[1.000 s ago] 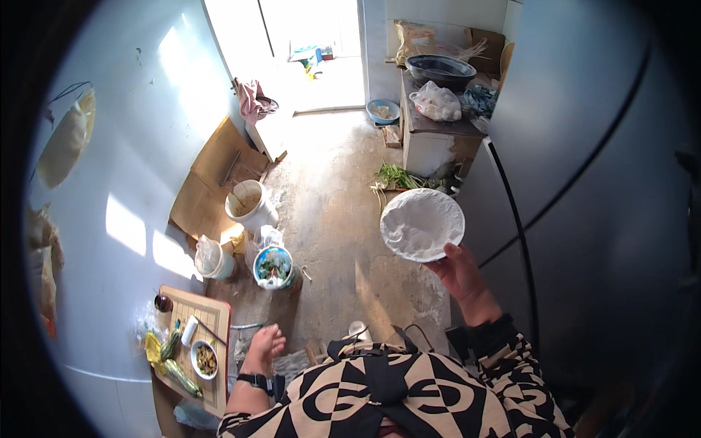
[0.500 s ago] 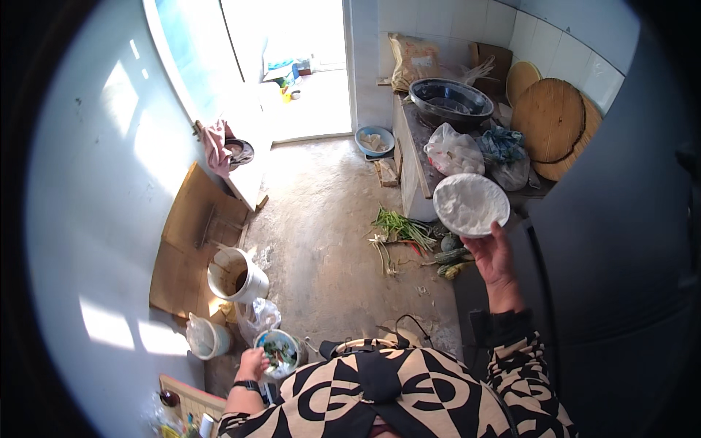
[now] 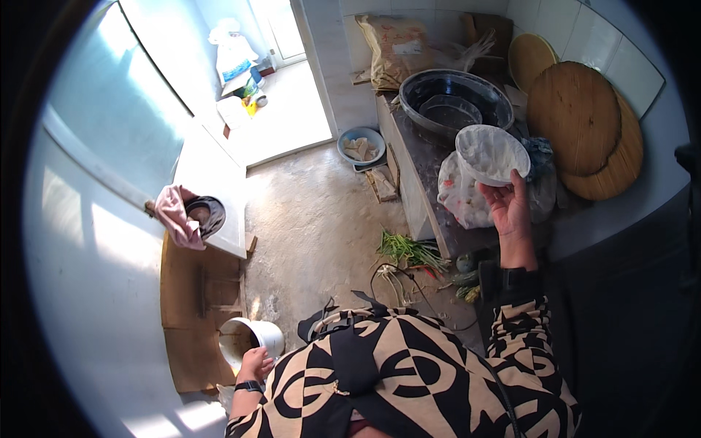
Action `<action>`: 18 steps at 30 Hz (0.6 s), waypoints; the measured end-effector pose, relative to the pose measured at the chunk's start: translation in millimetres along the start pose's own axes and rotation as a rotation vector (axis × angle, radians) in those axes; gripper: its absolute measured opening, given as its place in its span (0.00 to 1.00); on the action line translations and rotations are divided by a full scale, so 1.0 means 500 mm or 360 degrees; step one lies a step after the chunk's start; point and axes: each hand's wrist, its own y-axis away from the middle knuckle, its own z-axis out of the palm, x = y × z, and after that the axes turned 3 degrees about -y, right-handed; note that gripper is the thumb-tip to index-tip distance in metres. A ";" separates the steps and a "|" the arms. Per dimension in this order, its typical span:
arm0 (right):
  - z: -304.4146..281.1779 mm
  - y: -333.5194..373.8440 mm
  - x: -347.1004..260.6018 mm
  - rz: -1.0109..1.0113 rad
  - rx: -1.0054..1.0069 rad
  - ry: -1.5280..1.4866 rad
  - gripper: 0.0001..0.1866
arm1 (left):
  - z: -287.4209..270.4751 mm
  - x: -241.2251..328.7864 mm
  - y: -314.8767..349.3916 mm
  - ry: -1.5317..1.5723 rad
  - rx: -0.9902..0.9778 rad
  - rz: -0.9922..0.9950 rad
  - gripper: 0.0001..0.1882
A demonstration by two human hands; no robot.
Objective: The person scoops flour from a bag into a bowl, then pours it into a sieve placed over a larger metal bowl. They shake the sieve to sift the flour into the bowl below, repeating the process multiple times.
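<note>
A white bowl (image 3: pixel 482 169) with white powder in it is held up by my right hand (image 3: pixel 507 219), its thumb at the rim and its fingers underneath. From this view the bowl overlaps a clear plastic bag (image 3: pixel 454 201) and the near side of a large black basin (image 3: pixel 416 120), both on the counter. Inside the basin shows a smaller round shape. My left hand (image 3: pixel 255 364) hangs low by my side with its fingers curled in and nothing visible in them. It overlaps the edge of a white bucket (image 3: pixel 271 337).
Two round wooden boards (image 3: pixel 573 117) lean against the tiled wall behind the counter (image 3: pixel 431 204), near a large sack (image 3: pixel 394 51). Green onions (image 3: pixel 410 250) and squashes lie on the floor. A blue basin (image 3: pixel 352 137) stands by the doorway; a brown cabinet (image 3: pixel 182 299) stands left.
I have advanced toward the counter and doorway. The bowl has come up over the counter, closer to the black basin. The smaller buckets on the left have dropped mostly out of view.
</note>
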 end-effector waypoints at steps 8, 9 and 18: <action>0.068 -0.272 0.076 -0.0229 0.0341 0.0116 0.21 | -0.069 0.178 -0.358 -0.0196 -0.0026 -0.0057 0.15; 0.077 -0.303 0.088 -0.0276 0.0396 0.0141 0.21 | -0.079 0.213 -0.425 -0.0306 -0.0035 0.0040 0.18; 0.122 -0.508 0.152 -0.0440 0.0887 0.0285 0.22 | -0.068 0.829 -0.608 -0.0537 -0.0332 0.0325 0.11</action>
